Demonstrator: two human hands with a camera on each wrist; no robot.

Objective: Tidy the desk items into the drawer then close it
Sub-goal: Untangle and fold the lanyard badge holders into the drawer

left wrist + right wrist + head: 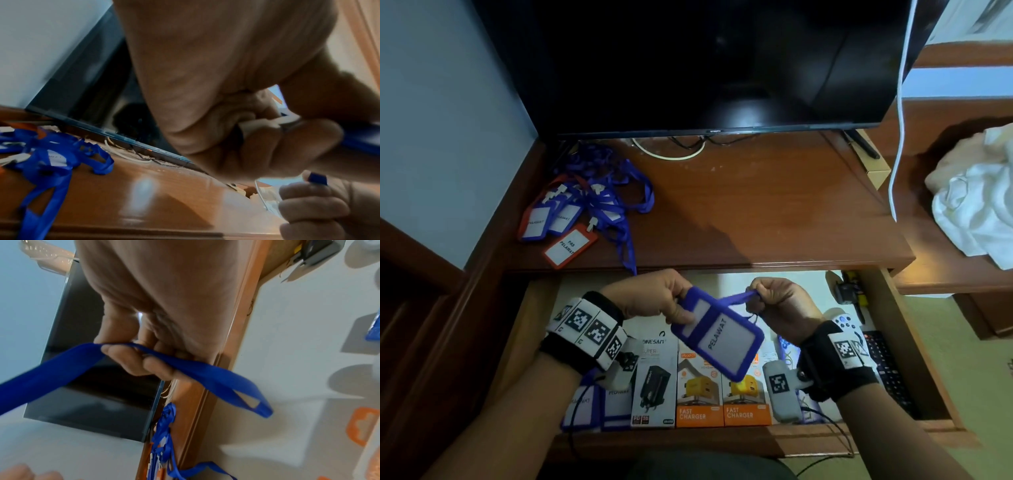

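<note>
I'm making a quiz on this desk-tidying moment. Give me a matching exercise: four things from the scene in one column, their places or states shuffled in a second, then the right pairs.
Things:
1. blue badge holder
2. blue lanyard strap
3. orange badge holder
4. fast charger boxes

Places or states:
A. lies on the desk top, by the pile of lanyards
B. gripped in the left hand above the open drawer
C. stand side by side inside the drawer
D. pinched in the right hand

Pairs: 1-B, 2-D, 3-A, 4-C
</note>
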